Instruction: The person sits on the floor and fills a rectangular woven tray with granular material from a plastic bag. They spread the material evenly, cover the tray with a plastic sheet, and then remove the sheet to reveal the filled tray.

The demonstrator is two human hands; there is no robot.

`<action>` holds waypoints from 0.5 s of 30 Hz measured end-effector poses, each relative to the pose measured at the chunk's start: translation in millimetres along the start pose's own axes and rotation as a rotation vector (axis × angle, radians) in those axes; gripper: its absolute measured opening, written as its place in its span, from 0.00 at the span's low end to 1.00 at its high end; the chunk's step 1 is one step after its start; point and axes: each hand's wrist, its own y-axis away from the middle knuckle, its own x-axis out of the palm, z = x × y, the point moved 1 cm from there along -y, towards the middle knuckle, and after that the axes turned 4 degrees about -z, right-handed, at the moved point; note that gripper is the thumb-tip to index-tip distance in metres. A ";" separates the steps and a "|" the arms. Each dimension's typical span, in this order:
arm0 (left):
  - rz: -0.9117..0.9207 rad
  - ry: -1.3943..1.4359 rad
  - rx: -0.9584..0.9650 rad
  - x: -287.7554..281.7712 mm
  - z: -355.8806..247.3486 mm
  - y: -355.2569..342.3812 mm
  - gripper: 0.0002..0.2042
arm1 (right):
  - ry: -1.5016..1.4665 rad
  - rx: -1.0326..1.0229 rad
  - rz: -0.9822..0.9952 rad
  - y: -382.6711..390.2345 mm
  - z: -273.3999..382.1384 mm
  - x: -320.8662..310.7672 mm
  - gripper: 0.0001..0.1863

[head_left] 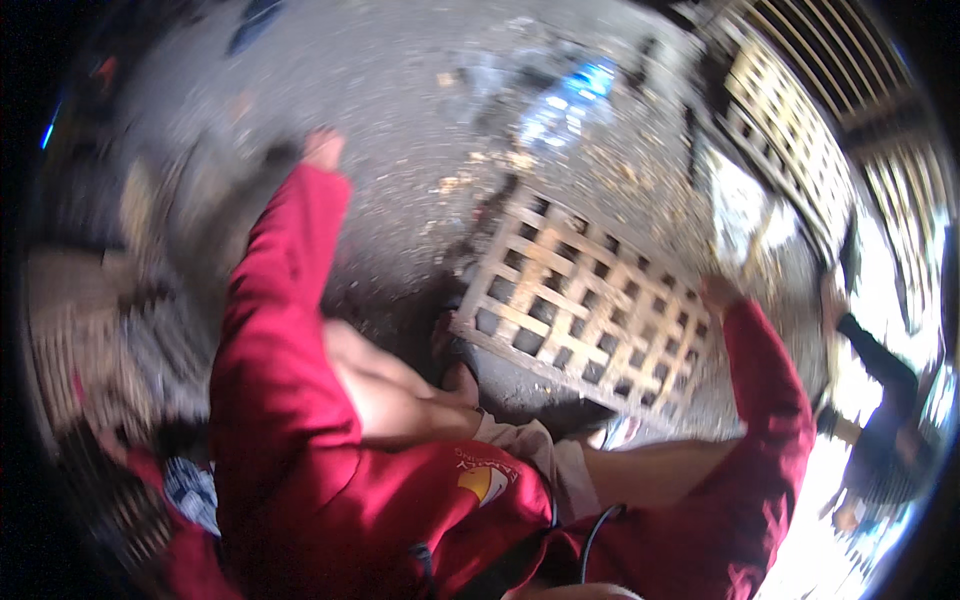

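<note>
A wooden lattice panel (600, 300) of crossed pale slats with square gaps lies tilted in front of my legs. My right hand (720, 293) is closed at its right end, the fingers partly hidden against the slats. Far from the panel, my left hand (322, 148) is stretched forward on the left, above the grey ground. Motion smears its fingers, and I make out nothing in it. Both my arms are in red sleeves.
A clear plastic bottle (568, 105) with a blue label lies beyond the panel among wood chips (480, 170). Another lattice panel (790, 130) stands at the far right, near a dark-sleeved person (880, 370). Slatted wooden pieces (75, 350) and another person in red are at left.
</note>
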 end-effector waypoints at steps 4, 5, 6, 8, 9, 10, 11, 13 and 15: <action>0.095 0.075 0.147 12.4 9.0 14.9 0.07 | 0.146 0.005 0.059 -30.6 30.1 -24.1 0.11; 0.104 0.039 0.179 12.4 13.0 6.7 0.10 | 0.010 0.022 -0.059 -29.2 33.0 -30.9 0.12; 0.112 0.006 0.213 11.0 8.1 -4.3 0.13 | -0.025 0.046 -0.078 -27.5 31.9 -35.5 0.14; -0.002 0.070 0.209 3.6 -26.7 -26.4 0.17 | 0.007 0.119 0.001 -17.8 24.0 -42.5 0.17; -0.056 0.088 0.193 -1.0 -28.7 -36.0 0.19 | 0.061 0.139 0.078 -16.9 18.0 -41.5 0.17; -0.011 0.084 0.186 -6.2 -31.4 -50.1 0.21 | 0.039 0.185 0.014 -13.9 13.0 -40.3 0.18; 0.040 0.077 0.169 -12.3 -31.0 -60.9 0.22 | 0.018 0.220 -0.052 -16.7 12.4 -39.6 0.18; 0.124 0.059 0.111 -29.0 -18.6 -71.7 0.23 | -0.021 0.310 -0.021 -23.9 3.2 -43.1 0.21; 0.207 0.125 0.122 -73.7 -84.0 -78.6 0.21 | -0.013 0.470 -0.026 8.8 -15.9 -36.9 0.23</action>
